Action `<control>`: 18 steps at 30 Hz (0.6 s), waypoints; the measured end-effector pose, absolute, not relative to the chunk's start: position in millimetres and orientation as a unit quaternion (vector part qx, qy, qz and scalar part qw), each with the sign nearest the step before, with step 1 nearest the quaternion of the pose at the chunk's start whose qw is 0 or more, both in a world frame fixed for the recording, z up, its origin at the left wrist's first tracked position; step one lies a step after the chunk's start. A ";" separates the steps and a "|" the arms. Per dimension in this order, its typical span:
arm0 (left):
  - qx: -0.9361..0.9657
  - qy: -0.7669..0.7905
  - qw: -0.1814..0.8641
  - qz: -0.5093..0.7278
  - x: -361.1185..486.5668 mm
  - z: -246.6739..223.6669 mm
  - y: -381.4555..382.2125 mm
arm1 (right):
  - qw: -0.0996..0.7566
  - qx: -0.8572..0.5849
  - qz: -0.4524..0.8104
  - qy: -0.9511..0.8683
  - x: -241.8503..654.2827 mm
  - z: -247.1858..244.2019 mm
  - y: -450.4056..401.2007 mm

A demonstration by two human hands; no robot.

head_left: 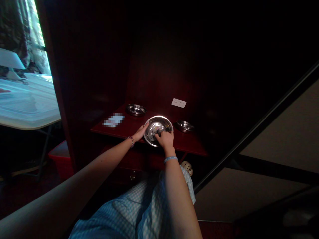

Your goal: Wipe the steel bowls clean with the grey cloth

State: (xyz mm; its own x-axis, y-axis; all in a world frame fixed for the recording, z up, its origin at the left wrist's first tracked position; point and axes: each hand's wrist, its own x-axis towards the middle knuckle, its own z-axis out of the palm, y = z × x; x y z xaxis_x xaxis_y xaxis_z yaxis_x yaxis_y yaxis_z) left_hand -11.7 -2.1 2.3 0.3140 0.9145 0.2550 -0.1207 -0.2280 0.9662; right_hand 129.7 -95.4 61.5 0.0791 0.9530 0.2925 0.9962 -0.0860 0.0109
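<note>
A shiny metal bowl is tipped toward me at the front edge of a dark red shelf. My left hand grips its left rim, the fingers along the outer side. Over the right side of the bowl, my right hand reaches in with its fingers bent and close together. Small things lie in the bowl around those fingertips, some pale and thin, too small and dim to name. What my right fingers pinch, if anything, is hidden.
On the red shelf stand two more metal bowls, one at the back left and one at the right. A blurred-out flat item lies at the left. Behind is a white socket plate. A white table stands far left.
</note>
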 end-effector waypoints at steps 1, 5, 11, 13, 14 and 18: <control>0.609 0.322 0.532 0.492 -11.5 2.8 -2.7 | 0.093 -0.725 -0.123 -0.671 129.4 60.8 -95.4; 0.599 0.324 0.527 0.509 -11.2 5.5 -5.7 | 0.086 -0.714 -0.146 -0.679 128.2 57.1 -94.2; 0.613 0.312 0.506 0.521 -11.6 4.4 -5.1 | 0.098 -0.728 -0.170 -0.657 124.2 52.4 -92.5; 0.614 0.316 0.505 0.517 -11.6 3.8 -4.7 | 0.107 -0.732 -0.178 -0.648 123.3 50.4 -92.2; 0.615 0.321 0.504 0.515 -11.5 3.7 -4.5 | 0.112 -0.732 -0.181 -0.647 123.4 48.9 -92.0; 0.610 0.338 0.505 0.507 -11.6 3.4 -3.4 | 0.139 -0.698 -0.195 -0.675 128.0 40.1 -90.3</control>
